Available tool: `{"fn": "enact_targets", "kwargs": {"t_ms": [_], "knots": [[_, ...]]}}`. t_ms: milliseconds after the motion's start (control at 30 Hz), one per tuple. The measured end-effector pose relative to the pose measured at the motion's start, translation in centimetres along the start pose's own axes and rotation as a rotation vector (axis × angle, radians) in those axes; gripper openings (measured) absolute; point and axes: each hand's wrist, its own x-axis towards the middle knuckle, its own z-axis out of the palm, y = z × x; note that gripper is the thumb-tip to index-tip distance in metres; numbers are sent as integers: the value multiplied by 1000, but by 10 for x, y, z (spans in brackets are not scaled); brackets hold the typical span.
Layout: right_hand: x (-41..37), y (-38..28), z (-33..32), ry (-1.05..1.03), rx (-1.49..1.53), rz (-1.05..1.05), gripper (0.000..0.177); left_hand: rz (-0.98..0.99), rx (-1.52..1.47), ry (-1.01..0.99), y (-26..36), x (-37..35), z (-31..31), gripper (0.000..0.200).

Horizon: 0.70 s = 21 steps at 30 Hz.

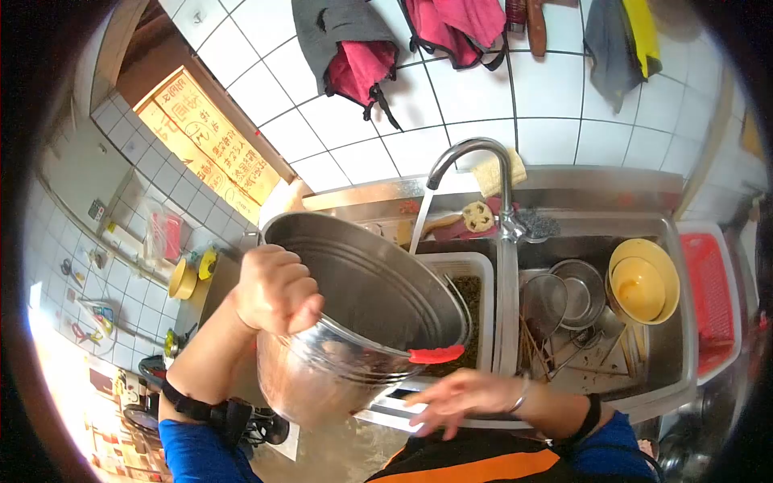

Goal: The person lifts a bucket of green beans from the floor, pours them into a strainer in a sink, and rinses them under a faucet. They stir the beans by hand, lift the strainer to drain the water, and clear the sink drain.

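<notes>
My left hand (278,291) is closed around the rim of a large steel pot (322,366). The pot is tilted, its mouth turned up and toward the sink, and a red grip (437,354) shows on its near rim. My right hand (463,400) is apart from the pot, just right of its lower side, with fingers stretched out and slightly blurred. Behind the pot, water runs from the curved faucet (469,146). A pale rectangular tub (489,310) with dark green bits in it stands in the left basin, partly hidden by the pot.
In the right basin (580,394) lie yellow bowls (644,282), a metal bowl (581,294), a strainer (544,304) and several utensils. A red basket (713,290) stands at the right. Loofah pieces (478,217) lie behind the faucet, and cloths and gloves (354,60) hang on the tiled wall.
</notes>
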Motion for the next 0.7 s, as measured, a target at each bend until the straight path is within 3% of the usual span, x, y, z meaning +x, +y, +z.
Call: {"fn": "enact_targets", "kwargs": {"t_ms": [67,100,133,167,200,233,400,467,567,633,667,700], "knots": [[-22,2,-37,117,-178,89,35,-11,-57,3,-8,-3,-5,25],[-32,17,-75,192,32,73,32,-14,-77,21,-9,-2,-8,26],[-46,15,-95,388,-84,-26,31,-20,-95,44,-8,-2,-9,27],[-54,36,-140,391,-39,-337,35,-20,-99,37,-8,0,-11,27],[-54,4,-121,797,232,-262,40,10,-149,9,-9,3,-14,28],[-52,-2,-132,828,202,-291,46,37,-198,-18,-10,6,-16,29],[-32,-45,-159,866,209,-345,32,63,-269,-12,-17,20,-11,31],[-33,-51,-194,571,324,-381,18,-5,-250,47,-22,21,-4,32],[-38,-57,-190,613,269,-364,13,-71,-222,79,-34,17,1,32],[-32,-35,-159,806,387,-518,14,-389,-149,244,-41,-12,17,34],[-30,-40,-125,976,406,-596,17,-490,-347,470,-39,-15,28,36],[-34,-37,-111,977,413,-592,17,-586,-546,698,-37,-18,39,37]]}}
